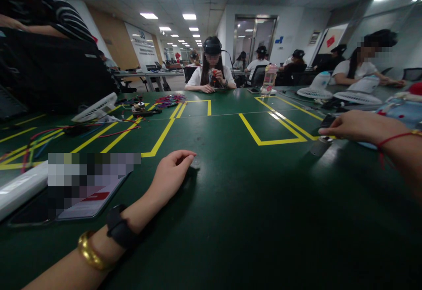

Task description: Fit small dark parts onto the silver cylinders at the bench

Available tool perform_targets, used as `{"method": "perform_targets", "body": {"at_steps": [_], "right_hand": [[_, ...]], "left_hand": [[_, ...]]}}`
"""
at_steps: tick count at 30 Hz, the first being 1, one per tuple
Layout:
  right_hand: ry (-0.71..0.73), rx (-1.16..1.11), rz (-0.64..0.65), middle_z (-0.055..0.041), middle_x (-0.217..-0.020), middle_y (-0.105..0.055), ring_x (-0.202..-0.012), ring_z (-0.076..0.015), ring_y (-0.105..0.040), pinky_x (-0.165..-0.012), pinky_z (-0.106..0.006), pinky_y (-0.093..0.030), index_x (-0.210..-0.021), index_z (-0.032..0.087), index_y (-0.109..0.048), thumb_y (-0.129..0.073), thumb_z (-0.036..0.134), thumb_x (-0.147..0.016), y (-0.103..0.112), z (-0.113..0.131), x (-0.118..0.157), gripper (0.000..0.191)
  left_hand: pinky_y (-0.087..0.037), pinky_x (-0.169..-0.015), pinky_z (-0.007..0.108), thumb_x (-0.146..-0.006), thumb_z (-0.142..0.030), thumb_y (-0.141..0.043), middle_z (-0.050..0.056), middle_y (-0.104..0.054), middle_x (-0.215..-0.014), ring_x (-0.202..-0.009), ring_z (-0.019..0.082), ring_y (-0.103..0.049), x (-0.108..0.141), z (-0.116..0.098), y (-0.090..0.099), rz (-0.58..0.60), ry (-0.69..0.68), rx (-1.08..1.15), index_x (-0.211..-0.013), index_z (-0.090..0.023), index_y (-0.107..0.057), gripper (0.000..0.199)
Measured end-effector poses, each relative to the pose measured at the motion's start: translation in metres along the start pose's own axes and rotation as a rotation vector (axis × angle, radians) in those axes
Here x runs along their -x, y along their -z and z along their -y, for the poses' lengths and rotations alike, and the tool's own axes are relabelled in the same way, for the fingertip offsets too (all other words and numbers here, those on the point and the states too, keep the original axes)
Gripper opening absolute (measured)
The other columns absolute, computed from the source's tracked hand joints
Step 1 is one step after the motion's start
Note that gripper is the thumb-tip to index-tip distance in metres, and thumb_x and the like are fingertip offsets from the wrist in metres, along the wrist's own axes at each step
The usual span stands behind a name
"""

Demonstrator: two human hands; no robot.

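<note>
My left hand [174, 169] rests on the green table [231, 202] near the middle, its fingers curled together in a pinch; whatever it may hold is too small to make out. On the right, my right hand [356, 126] is over the table with thumb and fingers pinched at a small dark object [327, 121]. Just beneath those fingertips a small metal cylinder [321, 146] stands on the table; whether the fingers touch it is unclear.
Left of my left arm lie a phone [95, 197] and a white object [23, 189]. Wires [46, 136], a white fan [95, 107] and colourful cables [171, 100] lie farther back. Across the table sits a person [212, 68]. A bottle [269, 80] and fans [314, 87] stand at back right.
</note>
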State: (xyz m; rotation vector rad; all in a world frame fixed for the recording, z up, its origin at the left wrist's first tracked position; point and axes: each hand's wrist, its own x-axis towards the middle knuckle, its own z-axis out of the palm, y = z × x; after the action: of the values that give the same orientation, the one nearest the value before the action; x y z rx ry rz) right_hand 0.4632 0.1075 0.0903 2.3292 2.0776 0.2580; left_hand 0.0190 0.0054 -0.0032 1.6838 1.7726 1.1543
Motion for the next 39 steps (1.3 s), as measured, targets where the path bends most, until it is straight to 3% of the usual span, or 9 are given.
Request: {"method": "perform_targets", "body": {"at_steps": [3,6,11,15,18,23,27,34,39], "right_hand": [[-0.039,0.014,0.183,-0.0139,-0.084,-0.067,-0.065,-0.0150,-0.054,-0.061,-0.031,-0.034,-0.080,0.014,-0.073,-0.062,0.042,-0.072,0.004,0.003,0.001,0.031],[-0.037,0.040,0.185,-0.0123,-0.086,-0.066,-0.069,-0.0159,-0.055,-0.062,-0.031,-0.034,-0.080,0.015,-0.072,-0.063,0.038,-0.071,0.005,0.006,0.002,0.027],[-0.012,0.038,0.175,-0.0159,-0.092,-0.065,-0.074,-0.0180,-0.056,-0.063,-0.030,-0.035,-0.089,0.011,-0.070,-0.064,0.049,-0.065,-0.002,0.007,0.000,0.045],[0.122,-0.014,0.154,-0.0144,-0.087,-0.067,-0.072,-0.0181,-0.058,-0.065,-0.031,-0.037,-0.084,0.011,-0.071,-0.065,0.038,-0.066,-0.004,0.017,0.005,0.032],[0.295,-0.201,0.057,-0.0116,-0.088,-0.067,-0.074,-0.0180,-0.059,-0.069,-0.031,-0.041,-0.091,0.014,-0.070,-0.060,0.040,-0.071,0.000,0.049,0.025,0.035],[0.704,-0.638,-0.085,-0.0046,-0.102,-0.063,-0.088,-0.0156,-0.058,-0.079,-0.030,-0.046,-0.106,0.021,-0.064,-0.055,0.031,-0.077,-0.001,0.140,0.088,0.032],[0.919,-0.858,-0.040,-0.0064,-0.103,-0.060,-0.091,-0.0143,-0.056,-0.081,-0.029,-0.045,-0.108,0.020,-0.062,-0.054,0.022,-0.078,-0.014,0.188,0.132,0.031],[0.775,-1.068,0.065,-0.0065,-0.109,-0.057,-0.095,-0.0141,-0.056,-0.085,-0.030,-0.046,-0.122,0.020,-0.045,-0.061,0.021,-0.073,-0.043,0.195,0.146,0.052],[0.754,-1.184,0.193,-0.0045,-0.103,-0.060,-0.091,-0.0133,-0.059,-0.080,-0.029,-0.047,-0.110,0.019,-0.046,-0.063,0.019,-0.071,-0.052,0.197,0.144,0.042]], "left_hand": [[-0.044,-0.069,0.030,-0.079,-0.038,-0.051,0.004,-0.070,-0.089,-0.079,0.020,-0.061,0.000,0.000,0.000,-0.004,-0.004,-0.007,-0.091,-0.021,-0.069,0.028],[-0.044,-0.071,0.030,-0.079,-0.039,-0.051,0.003,-0.069,-0.090,-0.081,0.020,-0.061,0.000,0.001,0.000,0.009,-0.013,0.004,-0.092,-0.021,-0.068,0.028],[-0.043,-0.069,0.030,-0.080,-0.040,-0.050,0.003,-0.069,-0.087,-0.078,0.019,-0.060,-0.002,0.004,0.000,0.021,-0.019,-0.010,-0.094,-0.020,-0.067,0.030],[-0.043,-0.069,0.030,-0.080,-0.040,-0.049,0.003,-0.068,-0.088,-0.079,0.019,-0.061,-0.002,0.004,-0.001,0.021,-0.023,-0.010,-0.094,-0.021,-0.067,0.029],[-0.043,-0.069,0.030,-0.081,-0.040,-0.049,0.004,-0.068,-0.089,-0.079,0.019,-0.061,-0.001,0.003,-0.001,0.027,-0.022,-0.003,-0.093,-0.021,-0.067,0.030],[-0.044,-0.071,0.031,-0.081,-0.040,-0.049,0.004,-0.069,-0.091,-0.082,0.020,-0.061,-0.001,0.002,0.000,0.029,-0.015,-0.010,-0.094,-0.021,-0.067,0.030],[-0.044,-0.074,0.032,-0.081,-0.040,-0.050,0.004,-0.069,-0.093,-0.084,0.020,-0.061,-0.002,0.006,-0.001,0.026,-0.028,-0.008,-0.094,-0.021,-0.067,0.029],[-0.044,-0.077,0.031,-0.085,-0.037,-0.047,0.004,-0.064,-0.101,-0.089,0.019,-0.058,0.008,-0.014,-0.003,0.080,-0.204,-0.033,-0.099,-0.023,-0.066,0.027],[-0.043,-0.085,0.035,-0.084,-0.035,-0.051,0.004,-0.061,-0.099,-0.096,0.020,-0.055,0.029,-0.049,-0.013,0.266,-0.360,0.011,-0.100,-0.029,-0.068,0.023]]}}
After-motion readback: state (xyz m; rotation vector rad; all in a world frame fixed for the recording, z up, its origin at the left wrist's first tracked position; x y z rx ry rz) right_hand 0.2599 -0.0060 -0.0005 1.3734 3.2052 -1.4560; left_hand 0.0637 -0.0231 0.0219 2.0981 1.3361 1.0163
